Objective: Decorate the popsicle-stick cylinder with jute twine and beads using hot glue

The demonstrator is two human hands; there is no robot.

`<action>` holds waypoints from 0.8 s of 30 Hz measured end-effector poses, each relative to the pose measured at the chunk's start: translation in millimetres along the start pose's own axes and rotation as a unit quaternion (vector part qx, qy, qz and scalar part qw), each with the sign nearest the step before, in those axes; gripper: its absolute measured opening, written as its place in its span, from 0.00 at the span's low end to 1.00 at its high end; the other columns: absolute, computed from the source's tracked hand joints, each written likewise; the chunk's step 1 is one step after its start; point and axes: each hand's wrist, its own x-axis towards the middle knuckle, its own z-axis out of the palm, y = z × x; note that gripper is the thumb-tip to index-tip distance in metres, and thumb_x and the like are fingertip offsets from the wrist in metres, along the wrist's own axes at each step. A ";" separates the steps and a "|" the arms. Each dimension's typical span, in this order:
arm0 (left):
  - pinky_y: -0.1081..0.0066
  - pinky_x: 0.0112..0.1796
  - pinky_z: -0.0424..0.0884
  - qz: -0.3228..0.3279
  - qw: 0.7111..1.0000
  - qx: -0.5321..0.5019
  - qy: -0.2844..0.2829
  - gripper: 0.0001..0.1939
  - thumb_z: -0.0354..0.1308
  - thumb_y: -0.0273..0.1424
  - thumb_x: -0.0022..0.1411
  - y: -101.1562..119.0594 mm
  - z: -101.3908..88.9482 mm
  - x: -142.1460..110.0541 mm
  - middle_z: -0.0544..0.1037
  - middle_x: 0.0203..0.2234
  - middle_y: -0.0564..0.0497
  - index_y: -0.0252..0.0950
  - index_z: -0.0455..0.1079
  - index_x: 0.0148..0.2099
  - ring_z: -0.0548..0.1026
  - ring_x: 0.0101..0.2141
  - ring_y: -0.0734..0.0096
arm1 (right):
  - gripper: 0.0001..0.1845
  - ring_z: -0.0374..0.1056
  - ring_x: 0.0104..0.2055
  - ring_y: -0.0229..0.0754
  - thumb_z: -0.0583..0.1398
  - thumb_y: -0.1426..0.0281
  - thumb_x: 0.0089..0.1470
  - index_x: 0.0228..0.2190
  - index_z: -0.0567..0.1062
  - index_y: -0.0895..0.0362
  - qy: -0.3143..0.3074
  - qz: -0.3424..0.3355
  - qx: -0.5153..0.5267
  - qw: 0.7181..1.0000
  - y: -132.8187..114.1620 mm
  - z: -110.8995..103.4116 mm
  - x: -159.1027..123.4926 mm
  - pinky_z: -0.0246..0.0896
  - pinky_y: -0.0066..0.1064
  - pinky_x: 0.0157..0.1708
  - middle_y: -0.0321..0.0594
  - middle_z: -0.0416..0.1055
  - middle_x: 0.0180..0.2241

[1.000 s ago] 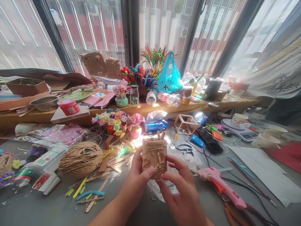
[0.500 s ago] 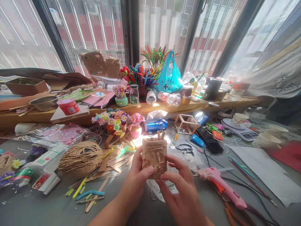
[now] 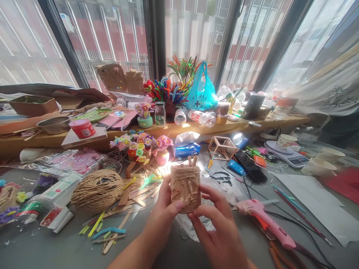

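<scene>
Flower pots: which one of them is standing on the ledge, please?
The pale green pot with pink flowers, beside the glass bottle. It alone is up there; the pink pot stands on the table.

Along the ledge (image 3: 123, 133) beyond the tabletop's (image 3: 70, 246) far edge, you are seeing a turquoise plastic bag (image 3: 202, 95) standing beside colorful pipe cleaners (image 3: 167, 92), with a glass bottle (image 3: 160, 116) standing in front of them. Toward the ledge's left end, a metal bowl (image 3: 53, 126) is sitting near a red tub (image 3: 83, 130). By the tabletop's far right corner, a paper cup (image 3: 286, 141) is resting on a digital scale (image 3: 295, 158); red paper (image 3: 346, 183) is lying along the right edge.
</scene>
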 end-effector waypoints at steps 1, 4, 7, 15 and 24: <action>0.53 0.57 0.71 -0.001 1.000 0.005 0.005 0.36 0.71 0.39 0.58 0.0 0.0 -0.1 0.80 0.57 0.46 0.46 0.68 0.68 0.74 0.59 0.45 | 0.13 0.65 0.63 0.46 0.61 0.80 0.65 0.43 0.76 0.49 -0.001 -0.003 -0.001 1.000 -0.1 0.2 -0.4 0.63 0.38 0.60 0.41 0.63 0.64; 0.55 0.55 0.72 -0.006 1.000 0.020 0.020 0.36 0.71 0.37 0.58 -0.2 0.1 0.0 0.81 0.55 0.45 0.46 0.68 0.68 0.76 0.56 0.47 | 0.13 0.65 0.62 0.45 0.61 0.80 0.65 0.43 0.77 0.49 -0.002 -0.011 -0.017 1.000 -0.7 0.4 -0.9 0.62 0.36 0.61 0.41 0.63 0.64; 0.56 0.54 0.72 -0.007 0.999 0.023 0.025 0.35 0.70 0.36 0.58 -1.0 0.2 1.1 0.82 0.53 0.46 0.46 0.69 0.67 0.77 0.53 0.50 | 0.12 0.65 0.63 0.45 0.61 0.79 0.66 0.42 0.76 0.49 -0.003 -0.019 -0.031 0.999 -1.4 0.0 -0.8 0.61 0.35 0.62 0.41 0.63 0.63; 0.52 0.57 0.71 -0.013 0.999 0.020 0.026 0.36 0.70 0.36 0.59 -1.9 -1.1 1.8 0.81 0.56 0.44 0.45 0.67 0.69 0.76 0.57 0.45 | 0.12 0.66 0.62 0.43 0.62 0.80 0.65 0.41 0.77 0.49 0.002 -0.007 -0.030 1.000 0.3 0.4 -0.9 0.61 0.34 0.62 0.40 0.65 0.63; 0.51 0.61 0.69 -0.021 0.999 -0.022 0.038 0.41 0.72 0.37 0.58 -2.1 2.9 3.3 0.80 0.60 0.41 0.45 0.66 0.71 0.77 0.60 0.44 | 0.07 0.66 0.69 0.47 0.63 0.73 0.67 0.40 0.73 0.47 0.036 0.136 0.094 0.986 11.3 5.1 -4.7 0.65 0.42 0.66 0.39 0.70 0.66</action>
